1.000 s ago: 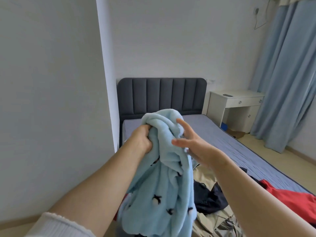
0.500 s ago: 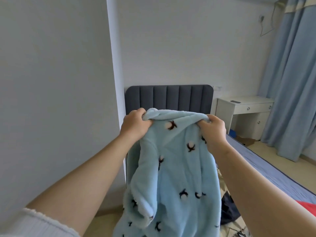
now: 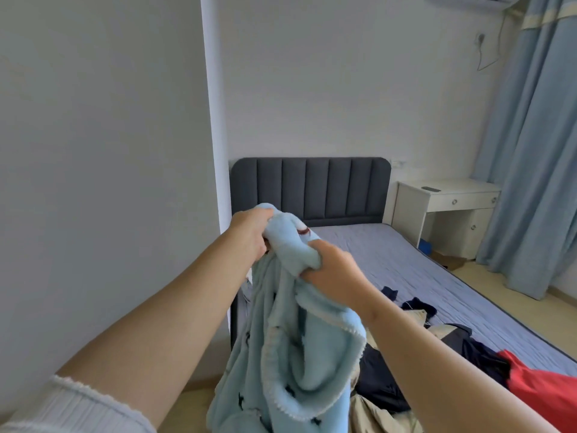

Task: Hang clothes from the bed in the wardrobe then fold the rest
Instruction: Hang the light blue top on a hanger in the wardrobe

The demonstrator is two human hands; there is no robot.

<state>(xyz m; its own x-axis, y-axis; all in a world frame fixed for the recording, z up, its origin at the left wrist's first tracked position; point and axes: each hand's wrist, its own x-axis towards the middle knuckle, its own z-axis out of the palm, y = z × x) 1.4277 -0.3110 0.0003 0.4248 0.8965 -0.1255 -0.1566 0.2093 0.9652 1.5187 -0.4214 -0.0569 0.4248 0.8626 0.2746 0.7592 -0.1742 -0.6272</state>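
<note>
Above the near end of the grey-blue quilted bed (image 3: pixel 406 270), a light blue fleece garment with small dark prints (image 3: pixel 287 354) is being held up, hanging in folds. Its bunched top is being gripped by the left hand (image 3: pixel 249 232) and the right hand (image 3: pixel 334 267), both curled tightly on the fabric, close together. Dark navy clothes (image 3: pixel 377 385) and a red garment (image 3: pixel 543 392) are lying on the bed behind it.

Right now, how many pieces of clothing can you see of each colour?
light blue fleece garment: 1
red garment: 1
beige garment: 1
navy clothing: at least 1; the heap hides where pieces end
Total: at least 4
</note>
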